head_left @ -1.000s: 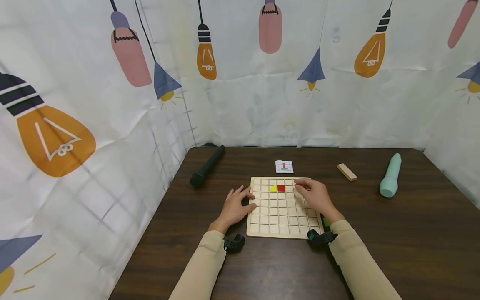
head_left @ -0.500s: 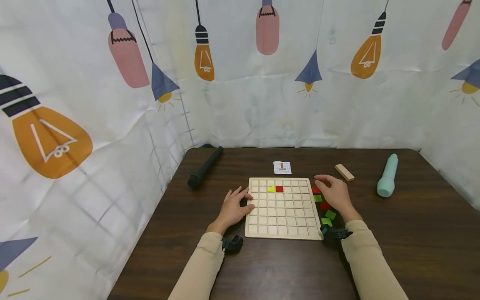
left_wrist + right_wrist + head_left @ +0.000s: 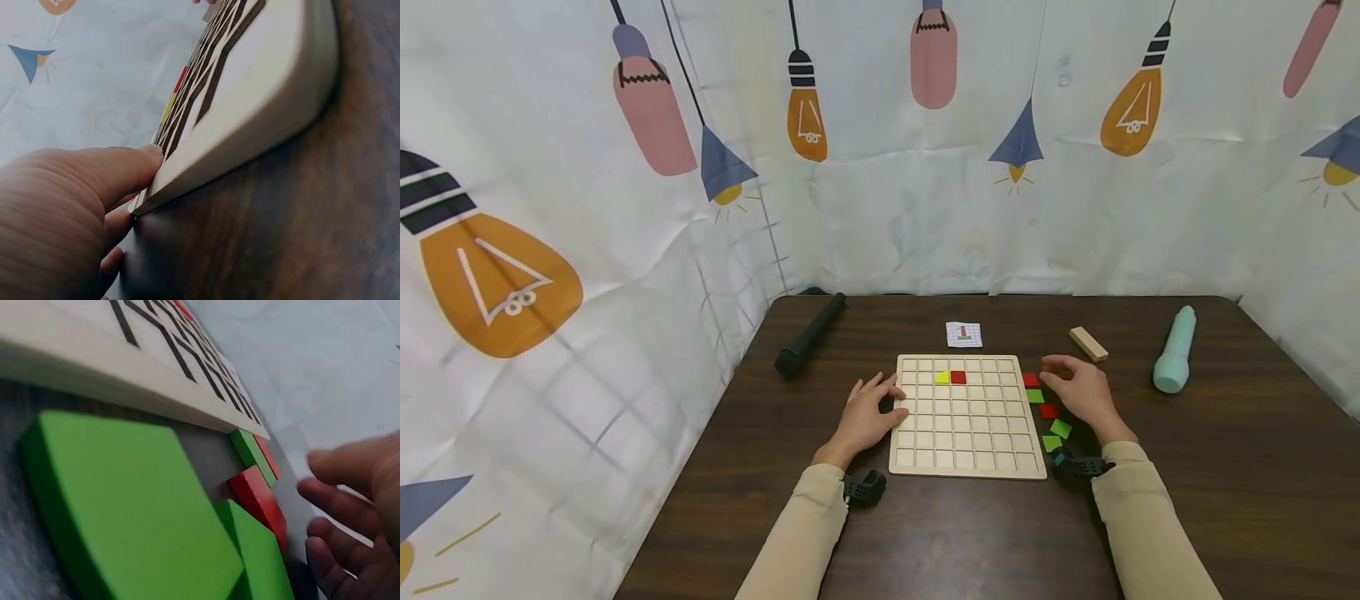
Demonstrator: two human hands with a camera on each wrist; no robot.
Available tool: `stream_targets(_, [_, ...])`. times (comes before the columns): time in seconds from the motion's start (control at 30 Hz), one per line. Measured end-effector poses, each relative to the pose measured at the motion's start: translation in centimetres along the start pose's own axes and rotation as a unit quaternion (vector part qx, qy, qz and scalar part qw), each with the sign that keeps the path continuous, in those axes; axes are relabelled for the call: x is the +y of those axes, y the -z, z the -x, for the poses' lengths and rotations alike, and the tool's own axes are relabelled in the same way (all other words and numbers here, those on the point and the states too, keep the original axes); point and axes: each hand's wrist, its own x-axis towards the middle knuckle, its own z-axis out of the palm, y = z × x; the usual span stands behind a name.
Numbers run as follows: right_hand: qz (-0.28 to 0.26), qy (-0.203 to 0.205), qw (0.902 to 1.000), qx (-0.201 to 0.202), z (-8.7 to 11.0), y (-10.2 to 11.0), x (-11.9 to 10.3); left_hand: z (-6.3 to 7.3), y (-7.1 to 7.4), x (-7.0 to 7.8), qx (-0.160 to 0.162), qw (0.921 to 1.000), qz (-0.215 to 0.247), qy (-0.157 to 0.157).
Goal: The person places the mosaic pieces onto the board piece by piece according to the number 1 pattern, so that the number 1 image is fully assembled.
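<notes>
A pale wooden grid board lies on the dark table. In its upper rows sit a yellow triangular tile and, beside it, a red square tile. My left hand rests at the board's left edge, its thumb and forefinger spread and touching the rim. To the board's right my right hand hovers with loosely bent fingers, nothing between them. Near it lie loose tiles: a red one, a green one, another red one and two more green ones.
A small printed pattern card lies behind the board. Farther right are a plain wooden block and a mint-green bottle-shaped object. A dark microphone-like object lies at the back left. A patterned curtain hangs behind the table.
My right hand has moved right, from over the board's upper right to beside it, revealing the loose tiles. The left hand keeps its place at the board's edge.
</notes>
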Motion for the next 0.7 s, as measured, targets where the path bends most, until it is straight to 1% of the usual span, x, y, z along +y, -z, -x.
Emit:
stream_targets(0.13, [0.011, 0.009, 0.9996, -0.026, 0.0, -0.4, -0.3, 0.0, 0.0, 0.0, 0.001, 1.0000, -0.002, -0.002])
stream_targets(0.27, [0.029, 0.013, 0.9992, -0.023, -0.1, -0.8, -0.4, 0.0, 0.1, 0.0, -0.001, 1.0000, 0.000, -0.003])
stream_targets(0.33, [0.034, 0.012, 0.9991, -0.022, 0.0, -0.9, -0.3, 0.1, 0.1, 0.0, 0.000, 1.0000, 0.001, -0.009])
stream_targets(0.5, [0.053, 0.005, 0.9980, -0.033, -0.1, -1.1, -0.2, 0.1, 0.1, 0.0, 0.002, 0.9998, 0.003, -0.021])
stream_targets(0.7, [0.071, 0.006, 0.9968, -0.037, -0.2, -1.2, -0.3, 0.2, 0.2, 0.1, 0.003, 0.9998, 0.004, -0.019])
